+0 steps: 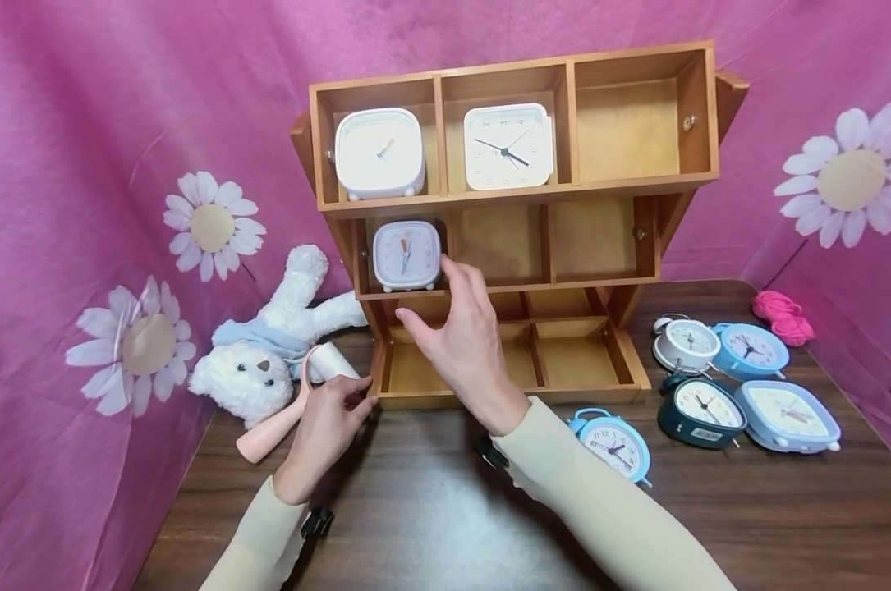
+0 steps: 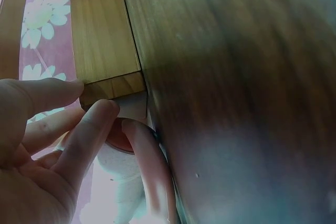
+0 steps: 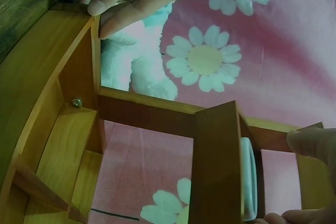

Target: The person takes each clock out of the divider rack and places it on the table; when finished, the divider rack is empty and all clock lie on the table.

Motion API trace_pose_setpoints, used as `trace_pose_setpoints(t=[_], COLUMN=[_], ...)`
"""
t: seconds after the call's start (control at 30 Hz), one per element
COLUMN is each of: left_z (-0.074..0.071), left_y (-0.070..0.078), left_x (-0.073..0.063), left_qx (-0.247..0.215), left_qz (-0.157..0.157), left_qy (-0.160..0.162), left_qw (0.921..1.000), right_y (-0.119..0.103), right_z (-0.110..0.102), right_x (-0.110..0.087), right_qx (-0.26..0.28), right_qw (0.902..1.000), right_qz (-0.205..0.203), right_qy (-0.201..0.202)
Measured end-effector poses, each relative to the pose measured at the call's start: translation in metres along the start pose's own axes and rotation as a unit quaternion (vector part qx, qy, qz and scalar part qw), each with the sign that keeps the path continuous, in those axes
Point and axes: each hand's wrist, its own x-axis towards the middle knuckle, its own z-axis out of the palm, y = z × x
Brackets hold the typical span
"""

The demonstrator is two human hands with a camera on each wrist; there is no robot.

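A three-tier wooden shelf (image 1: 515,194) stands on the table, each tier split into compartments. My left hand (image 1: 325,427) holds its bottom front left corner, thumb and fingers at the wood in the left wrist view. A small pale lavender clock (image 1: 407,255) sits in the middle tier's left compartment. The fingertips of my right hand (image 1: 466,345) are at that clock's right edge, thumb spread below. In the right wrist view the clock (image 3: 248,179) shows edge-on. A white rounded clock (image 1: 380,153) and a white square clock (image 1: 508,146) fill the top tier's left and middle compartments.
Right on the table (image 1: 430,492) are a light blue clock (image 1: 613,447), dark green clock (image 1: 702,410), lavender clock (image 1: 787,416), white clock (image 1: 686,343), blue clock (image 1: 750,350) and pink yarn (image 1: 783,318). Left lie a white teddy bear (image 1: 245,382) and a pink-handled roller (image 1: 271,431).
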Motion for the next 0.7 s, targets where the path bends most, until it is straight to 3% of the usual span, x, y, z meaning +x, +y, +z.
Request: trace_pose_setpoints(t=[0.17, 0.3, 0.5, 0.53, 0.6, 0.7], left_z=[0.008, 0.017, -0.001, -0.001, 0.004, 0.018], left_y=[-0.016, -0.032, 0.001, 0.001, -0.008, -0.034], left_x=[-0.001, -0.002, -0.001, -0.001, -0.002, -0.003], left_qx=[-0.006, -0.019, -0.003, -0.004, -0.010, -0.016], left_qz=[0.010, 0.031, 0.013, 0.014, 0.020, 0.026], left_qy=[0.005, 0.027, 0.011, 0.012, 0.015, 0.019], left_qw=[0.9999, 0.9990, 0.9998, 0.9998, 0.9996, 0.9993], right_y=[-0.001, -0.004, -0.010, -0.011, -0.013, -0.014], right_z=[0.008, 0.014, 0.030, 0.032, 0.037, 0.043], right_x=[0.005, 0.007, 0.010, 0.011, 0.012, 0.016], right_qx=[-0.011, -0.018, -0.022, -0.022, -0.023, -0.031], right_qw=[0.9999, 0.9998, 0.9994, 0.9992, 0.9989, 0.9983], right_qz=[-0.004, 0.002, 0.013, 0.013, 0.012, 0.008], right_qy=[0.007, 0.006, 0.024, 0.030, 0.040, 0.050])
